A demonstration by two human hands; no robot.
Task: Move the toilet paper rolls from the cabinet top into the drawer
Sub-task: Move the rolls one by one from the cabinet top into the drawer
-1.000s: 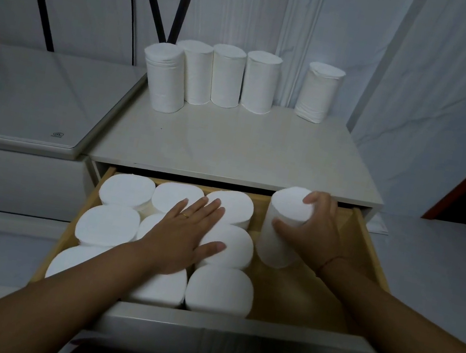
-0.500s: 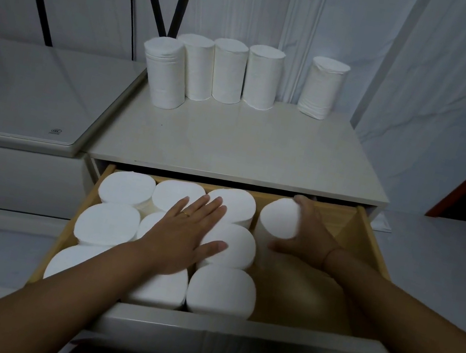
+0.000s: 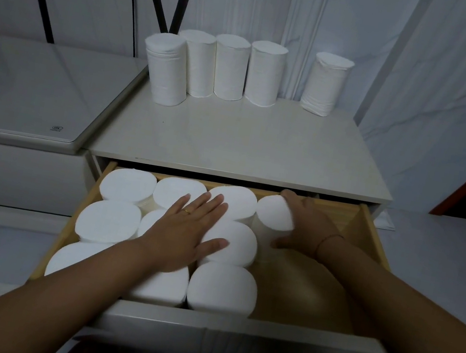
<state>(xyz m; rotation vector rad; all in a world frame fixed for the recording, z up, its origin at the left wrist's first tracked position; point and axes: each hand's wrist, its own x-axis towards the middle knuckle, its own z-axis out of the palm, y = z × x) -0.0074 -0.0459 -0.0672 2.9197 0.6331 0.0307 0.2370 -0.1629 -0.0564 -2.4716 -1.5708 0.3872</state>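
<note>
Here we go: the open drawer (image 3: 372, 235) is right below me at 6 o'clock, and it's filling with toilet paper. The packed rolls (image 3: 108, 223) stand on end, plain white and unwrapped, with flat round tops pressed against each other in three rows of three. My left hand (image 3: 188, 230) lies flat across the middle of them, fingers straight and spread, holding nothing, with a ring (image 3: 186, 211) showing on one finger. My right hand (image 3: 307, 226) is curled round the held roll (image 3: 271, 215), fingers over its far edge and thumb low on its near side. That roll stands upright at the back of the drawer, touching the back row at its 3 o'clock. Bare wood takes up the drawer's right side. Up at 12 o'clock, on the cabinet top (image 3: 246, 147), five rolls stand against the wall. Four of them (image 3: 229, 68) are bunched together, and the lone roll (image 3: 324, 83) sits apart at their 3 o'clock in a crinkled wrap. The centre roll in the drawer is almost all under my palm, and my left forearm covers much of the front ones. The sides of the packed rolls are hidden by their neighbours. The drawer front at the bottom is blurred, and I can't make out the dark shape under it.
</note>
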